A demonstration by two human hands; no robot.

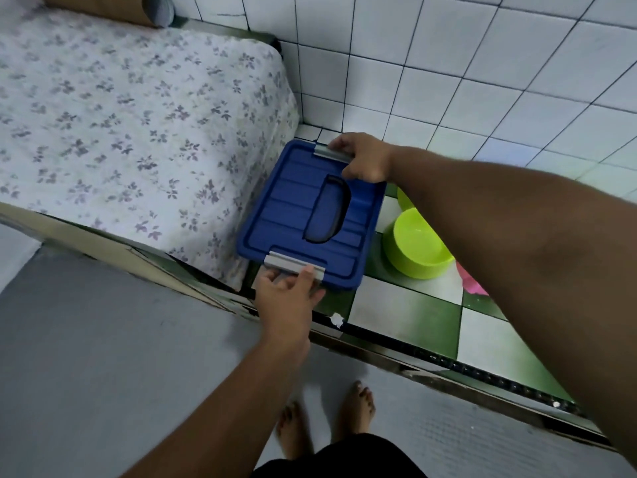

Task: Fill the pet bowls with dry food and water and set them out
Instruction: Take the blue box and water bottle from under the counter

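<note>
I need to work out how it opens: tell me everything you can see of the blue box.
The blue box looks like glossy plastic: a closed ribbed lid with a dark D-shaped recess and a grey clip at each end. The left hand grips the near clip, the right hand the far clip. It is between the bed and a green bowl.

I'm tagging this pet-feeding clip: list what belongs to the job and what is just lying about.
Job:
blue-lidded box, probably the food store
near latch, gripped by left hand
far latch, gripped by right hand
lime-green bowl
second green bowl, mostly hidden

Lying about:
floral-sheeted mattress
brown bolster
pink object, partly hidden
</note>
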